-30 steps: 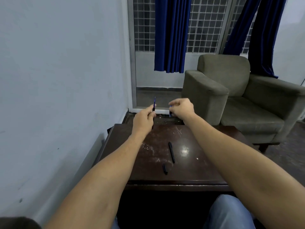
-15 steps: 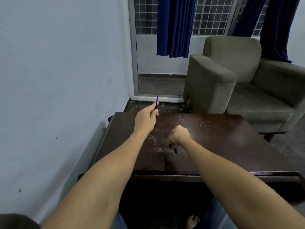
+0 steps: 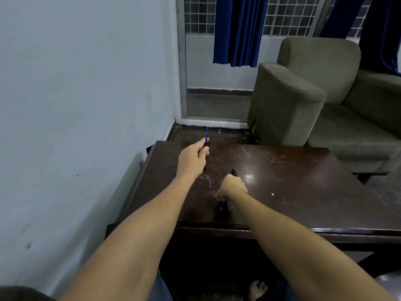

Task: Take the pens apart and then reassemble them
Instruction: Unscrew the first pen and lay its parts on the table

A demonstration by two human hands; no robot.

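My left hand (image 3: 193, 158) is raised over the far left part of the dark wooden table (image 3: 303, 183) and pinches a pen body with a thin blue refill (image 3: 206, 134) sticking up out of the fingers. My right hand (image 3: 232, 186) is closed low on the table over a black pen barrel (image 3: 233, 171), whose far end pokes out beyond the knuckles. A short black pen piece (image 3: 223, 205) lies on the table just under my right wrist. A thin blue piece (image 3: 173, 173) shows near the table's left edge, half hidden by my left forearm.
A grey wall runs close along the table's left side. An olive armchair (image 3: 314, 94) stands beyond the table's far right corner. Blue curtains (image 3: 238, 31) hang over a barred window. My knees and a bare foot (image 3: 257, 288) show under the near edge.
My right hand has dropped from beside the left hand down to the table and closed over the black barrel. The left hand has kept its part raised. The view has tilted downward.
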